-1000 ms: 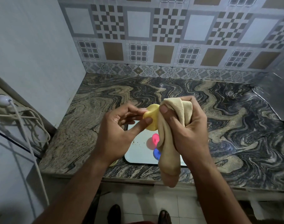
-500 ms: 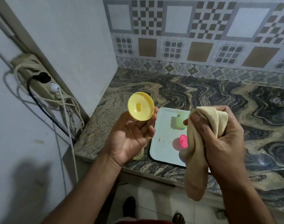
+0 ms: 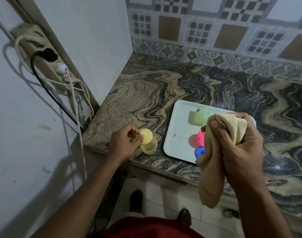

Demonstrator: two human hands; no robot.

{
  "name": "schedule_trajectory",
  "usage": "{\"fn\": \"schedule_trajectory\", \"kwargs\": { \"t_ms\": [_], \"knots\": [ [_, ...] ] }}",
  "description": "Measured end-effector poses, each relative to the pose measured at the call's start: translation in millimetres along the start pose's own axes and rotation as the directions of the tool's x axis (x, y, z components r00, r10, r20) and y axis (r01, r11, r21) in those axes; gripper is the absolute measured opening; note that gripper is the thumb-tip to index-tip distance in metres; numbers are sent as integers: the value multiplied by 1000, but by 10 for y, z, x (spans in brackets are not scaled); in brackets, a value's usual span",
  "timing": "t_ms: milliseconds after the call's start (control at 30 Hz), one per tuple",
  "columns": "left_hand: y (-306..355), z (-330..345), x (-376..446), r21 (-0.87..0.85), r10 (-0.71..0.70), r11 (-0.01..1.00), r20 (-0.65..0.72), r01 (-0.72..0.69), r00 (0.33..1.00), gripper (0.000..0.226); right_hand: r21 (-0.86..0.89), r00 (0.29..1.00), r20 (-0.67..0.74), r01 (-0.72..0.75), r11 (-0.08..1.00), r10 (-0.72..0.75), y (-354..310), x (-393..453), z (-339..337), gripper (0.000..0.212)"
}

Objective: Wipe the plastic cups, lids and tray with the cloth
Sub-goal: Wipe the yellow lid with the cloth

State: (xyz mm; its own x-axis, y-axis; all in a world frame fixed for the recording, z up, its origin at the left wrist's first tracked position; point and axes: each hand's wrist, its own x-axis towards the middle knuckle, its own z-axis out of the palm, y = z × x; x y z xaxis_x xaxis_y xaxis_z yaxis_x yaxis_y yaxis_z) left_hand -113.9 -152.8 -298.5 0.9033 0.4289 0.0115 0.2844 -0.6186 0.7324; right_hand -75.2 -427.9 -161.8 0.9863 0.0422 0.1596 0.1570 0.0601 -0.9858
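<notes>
Setting the yellow lid (image 3: pixel 146 135) down onto the yellow cup (image 3: pixel 149 147) at the counter's (image 3: pixel 164 86) front edge, my left hand (image 3: pixel 123 146) pinches it by the rim, thumb on top, fingers curled behind. Half a second ago I was holding this lid up beside the tray (image 3: pixel 178 124), face toward me, and a second ago it was pressed against the cloth (image 3: pixel 213 162); now it has dropped to the cup, just left of the tray. I take that to mean the lid is wiped and going back where it belongs, though I cannot tell whether it is seated yet.

My right hand (image 3: pixel 236 148) has stayed up over the tray's near right side, fist wrapped tight round the bunched cloth, whose tail hangs down past the counter edge. On the tray the green cup (image 3: pixel 199 116) stands at the back, and the pink lid (image 3: pixel 200 137) and blue lid (image 3: pixel 199 151) show just beside the cloth, partly hidden by it. Brown specks dot the tray's bare left part.

So the yellow pair looks finished to me. Green, pink, blue and the dirty tray are left, and the tray should probably wait until it is emptied.
</notes>
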Motion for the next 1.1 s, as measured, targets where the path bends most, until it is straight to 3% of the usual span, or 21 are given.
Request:
{"fn": "schedule_trajectory", "kwargs": {
  "t_ms": [200, 467, 667, 900, 1100],
  "knots": [
    [-42, 219, -93, 21, 3, 1000, 71, -4, 997, 28, 23, 999, -9, -41, 999, 41, 41, 21, -52, 16],
    [10, 248, -41, 110, 52, 992, 118, -65, 992, 19, 59, 997, -34, -70, 996, 72, 65, 34, -105, 17],
    [-4, 255, -44, 118, 83, 988, 102, -95, 991, 18, 40, 996, -58, -60, 997, 62, 101, 60, -186, 31],
    [-185, 241, -24, 60, 103, 992, 120, -111, 987, 21, -17, 992, -117, -44, 999, 42, 138, 126, -415, 11],
    [241, 316, 263, 44, 199, 979, 27, -200, 980, 36, -65, 977, -208, -50, 997, 36, 132, 72, -656, 23]
  ]
}}
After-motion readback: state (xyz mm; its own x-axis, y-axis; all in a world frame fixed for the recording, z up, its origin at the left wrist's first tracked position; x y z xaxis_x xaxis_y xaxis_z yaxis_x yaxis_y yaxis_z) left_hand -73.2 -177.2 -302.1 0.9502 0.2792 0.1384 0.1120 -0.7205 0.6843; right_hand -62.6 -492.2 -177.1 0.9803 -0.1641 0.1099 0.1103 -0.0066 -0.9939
